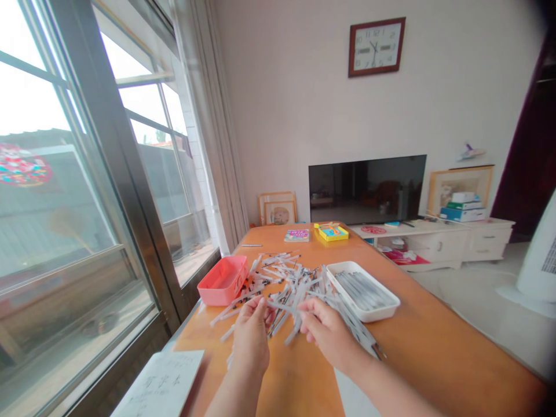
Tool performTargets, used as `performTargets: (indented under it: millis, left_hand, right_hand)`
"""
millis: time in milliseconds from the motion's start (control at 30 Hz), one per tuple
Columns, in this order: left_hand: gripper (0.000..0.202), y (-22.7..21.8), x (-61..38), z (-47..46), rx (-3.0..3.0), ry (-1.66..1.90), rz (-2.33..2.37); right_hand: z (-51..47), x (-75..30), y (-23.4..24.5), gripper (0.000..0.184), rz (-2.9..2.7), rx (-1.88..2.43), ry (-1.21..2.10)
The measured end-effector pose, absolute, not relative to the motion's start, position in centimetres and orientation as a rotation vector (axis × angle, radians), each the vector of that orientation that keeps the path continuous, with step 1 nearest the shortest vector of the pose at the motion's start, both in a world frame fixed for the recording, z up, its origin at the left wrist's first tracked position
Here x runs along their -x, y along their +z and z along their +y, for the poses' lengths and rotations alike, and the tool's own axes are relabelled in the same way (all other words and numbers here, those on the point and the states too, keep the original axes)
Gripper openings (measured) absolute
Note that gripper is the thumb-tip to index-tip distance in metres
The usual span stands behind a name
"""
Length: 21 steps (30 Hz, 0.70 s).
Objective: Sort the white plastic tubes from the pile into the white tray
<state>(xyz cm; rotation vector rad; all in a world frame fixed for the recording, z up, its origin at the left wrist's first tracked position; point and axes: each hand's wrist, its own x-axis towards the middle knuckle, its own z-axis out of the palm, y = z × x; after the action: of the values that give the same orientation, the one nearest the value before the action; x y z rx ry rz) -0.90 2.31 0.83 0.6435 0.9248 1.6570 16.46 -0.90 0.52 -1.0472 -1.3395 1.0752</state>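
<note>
My left hand (254,331) is closed in a pinch on one end of a slim, translucent pen (281,305). Fingers of my right hand (326,331) are pinched together at its other end, so the pen spans the gap between both hands. Whether the right fingers hold a separate small part is too blurred to tell. Under and beyond the hands lies a loose heap of similar pens (289,272), whitish with dark ends. A white tray (382,311) with several pens laid lengthwise stands right of the heap, and a coral-red basket (217,296) stands left of it.
A paper booklet with handwriting (163,382) lies at the near left, by the window. White paper (354,397) shows beneath my right forearm. At the table's far end are a purple booklet (296,236) and a yellow box (332,233). The wooden table's right edge drops to the floor.
</note>
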Motion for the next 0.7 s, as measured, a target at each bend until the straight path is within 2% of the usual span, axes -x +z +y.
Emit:
performTargets:
  millis: [100, 267, 367, 567, 700]
  left_hand:
    - [0.025, 0.9, 0.5, 1.9, -0.677, 1.563, 0.969]
    - [0.025, 1.0, -0.6, 0.8, -0.795, 1.324, 0.911]
    - [0.031, 1.2, -1.2, 0.3, -0.807, 1.234, 0.877]
    - [0.028, 1.7, -1.8, -0.9, -0.961, 1.102, 0.879]
    - [0.043, 1.3, -2.2, -0.6, -1.084, 1.001, 0.884]
  right_hand:
    - [-0.5, -16.9, 1.0, 0.026, -1.122, 0.977, 1.169]
    - [0.0, -17.7, 1.3, 0.034, -0.825, 0.770, 1.314]
    - [0.1, -17.7, 1.1, 0.034, -0.829, 0.790, 1.300]
    - [0.0, -17.1, 1.2, 0.041, -0.978, 0.926, 1.197]
    - [-0.1, -17.1, 1.6, 0.044, -1.052, 0.945, 1.180]
